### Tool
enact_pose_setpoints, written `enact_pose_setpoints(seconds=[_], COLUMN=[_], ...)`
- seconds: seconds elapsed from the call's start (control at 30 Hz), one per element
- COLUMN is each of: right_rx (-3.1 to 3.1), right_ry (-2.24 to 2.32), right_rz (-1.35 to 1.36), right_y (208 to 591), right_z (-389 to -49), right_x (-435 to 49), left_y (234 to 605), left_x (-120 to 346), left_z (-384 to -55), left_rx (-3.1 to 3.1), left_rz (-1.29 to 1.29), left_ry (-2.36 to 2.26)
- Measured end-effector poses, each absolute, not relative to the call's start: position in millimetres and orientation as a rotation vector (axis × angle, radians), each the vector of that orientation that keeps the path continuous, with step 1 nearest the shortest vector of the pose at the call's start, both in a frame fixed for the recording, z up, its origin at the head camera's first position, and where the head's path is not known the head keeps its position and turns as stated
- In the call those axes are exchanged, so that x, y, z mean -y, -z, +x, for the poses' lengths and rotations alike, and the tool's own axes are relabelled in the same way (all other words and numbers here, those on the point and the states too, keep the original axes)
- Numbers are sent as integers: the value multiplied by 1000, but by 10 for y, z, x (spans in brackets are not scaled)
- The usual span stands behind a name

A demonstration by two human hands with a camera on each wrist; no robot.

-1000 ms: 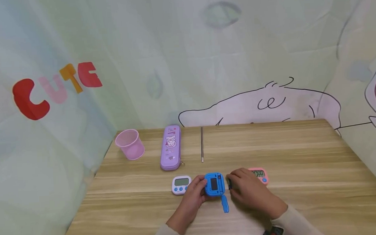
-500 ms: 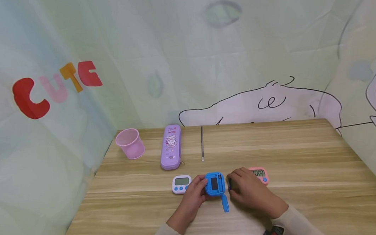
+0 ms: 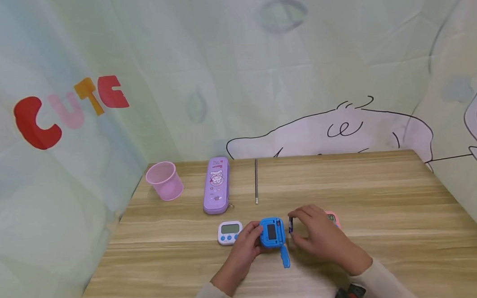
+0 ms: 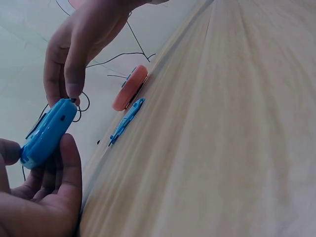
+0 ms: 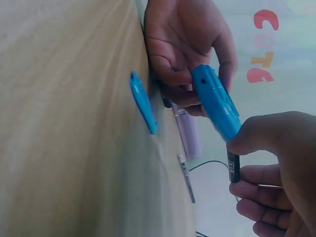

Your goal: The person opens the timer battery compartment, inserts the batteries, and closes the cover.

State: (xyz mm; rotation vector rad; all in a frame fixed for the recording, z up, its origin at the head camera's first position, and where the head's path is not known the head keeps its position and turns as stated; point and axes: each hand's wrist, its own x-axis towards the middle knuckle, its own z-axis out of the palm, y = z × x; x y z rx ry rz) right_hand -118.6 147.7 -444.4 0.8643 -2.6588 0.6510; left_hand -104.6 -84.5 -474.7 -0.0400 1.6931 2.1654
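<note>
My left hand (image 3: 245, 247) holds a blue digital timer (image 3: 272, 241), its back facing up and its battery slot uncovered. A small metallic detail shows at the slot's top end. Between thumb and fingers, my right hand (image 3: 321, 232) pinches a small dark battery (image 3: 290, 225) just right of the timer. In the right wrist view the battery (image 5: 233, 168) stands lengthwise between thumb and fingertips, close by the timer's edge. The timer's blue battery cover (image 3: 285, 257) lies loose on the table below it, seen edge-on in the left wrist view.
A white timer (image 3: 229, 229) lies left of my left hand. A pink timer (image 3: 333, 218) is partly hidden behind my right hand. Farther back on the wooden table (image 3: 365, 183) are a pink cup (image 3: 166, 184), a purple pencil case (image 3: 216, 186) and a pencil (image 3: 256, 182).
My right hand has shifted slightly up and to the right, its fingers more spread, so the battery shows more and the pink timer less. The left hand and blue timer stay put.
</note>
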Motion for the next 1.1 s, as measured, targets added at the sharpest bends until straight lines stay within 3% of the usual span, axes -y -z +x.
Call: enact_pose_setpoints(seconds=[0.5,1.1], right_rx=[2378,2410], right_ry=[-665,-573], right_rz=[1162,1149], right_y=[4344,4413], right_z=[-1063,-1040], right_x=[-1376,-1321], left_y=[4768,4782], left_x=[839,844], left_z=[-1048,-1054], left_rx=[-1680,-1701], left_rz=[18,17], left_ry=[-2187,-2163])
